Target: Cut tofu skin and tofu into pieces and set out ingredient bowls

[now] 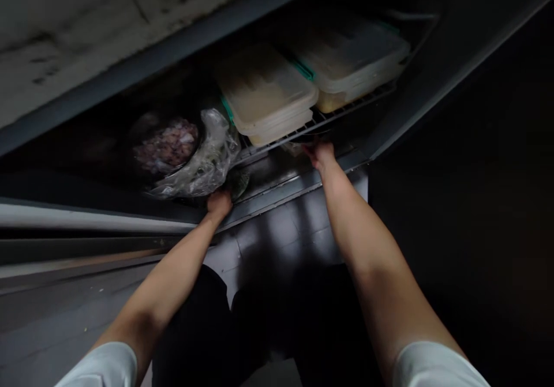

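Both my arms reach down into a dark, low cabinet. My left hand (pixel 219 202) is at its lower front, just below a crumpled clear plastic bag (pixel 212 156); its fingers are hidden in shadow. Close to that hand lies a dark green, plastic-looking item (pixel 239 184). My right hand (pixel 322 155) reaches under the front of a wire shelf (pixel 285 139), its fingers curled at the edge of something dark that I cannot make out. Beside the bag is a round container of pinkish, meat-like pieces (pixel 168 145).
On the wire shelf stand two lidded plastic boxes with green clips, the nearer box (pixel 268 96) and the farther box (pixel 355 58). A stained pale surface (pixel 108 23) overhangs the cabinet. Its metal sill (pixel 277 191) borders the tiled floor (pixel 277 231). A dark panel (pixel 454 173) stands at right.
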`<action>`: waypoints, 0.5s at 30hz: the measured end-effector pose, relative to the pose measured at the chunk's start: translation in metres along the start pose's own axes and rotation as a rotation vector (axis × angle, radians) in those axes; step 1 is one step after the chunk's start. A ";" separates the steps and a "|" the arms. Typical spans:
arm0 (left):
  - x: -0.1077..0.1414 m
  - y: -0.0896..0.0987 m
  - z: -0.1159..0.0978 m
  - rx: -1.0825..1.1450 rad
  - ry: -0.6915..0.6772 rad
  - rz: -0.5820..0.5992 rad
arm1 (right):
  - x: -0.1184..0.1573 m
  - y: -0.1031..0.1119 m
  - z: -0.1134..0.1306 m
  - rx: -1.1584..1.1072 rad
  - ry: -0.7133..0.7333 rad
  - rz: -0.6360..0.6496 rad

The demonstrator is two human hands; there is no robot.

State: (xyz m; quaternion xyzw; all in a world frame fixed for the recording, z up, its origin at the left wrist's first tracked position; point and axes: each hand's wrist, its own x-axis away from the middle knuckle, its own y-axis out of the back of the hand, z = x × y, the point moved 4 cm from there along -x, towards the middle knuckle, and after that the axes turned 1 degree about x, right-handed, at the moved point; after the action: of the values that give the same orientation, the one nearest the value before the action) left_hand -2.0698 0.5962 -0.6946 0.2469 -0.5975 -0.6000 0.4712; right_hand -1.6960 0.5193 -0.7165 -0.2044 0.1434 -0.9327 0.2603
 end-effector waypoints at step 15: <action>0.097 0.075 -0.033 0.409 -0.406 -0.040 | 0.250 -0.195 0.096 0.000 -0.056 1.287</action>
State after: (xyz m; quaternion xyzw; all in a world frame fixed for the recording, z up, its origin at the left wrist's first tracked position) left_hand -2.0635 0.5091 -0.6028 0.2234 -0.7833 -0.5134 0.2702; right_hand -1.9307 0.5278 -0.4827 -0.1018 0.2307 -0.5845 0.7712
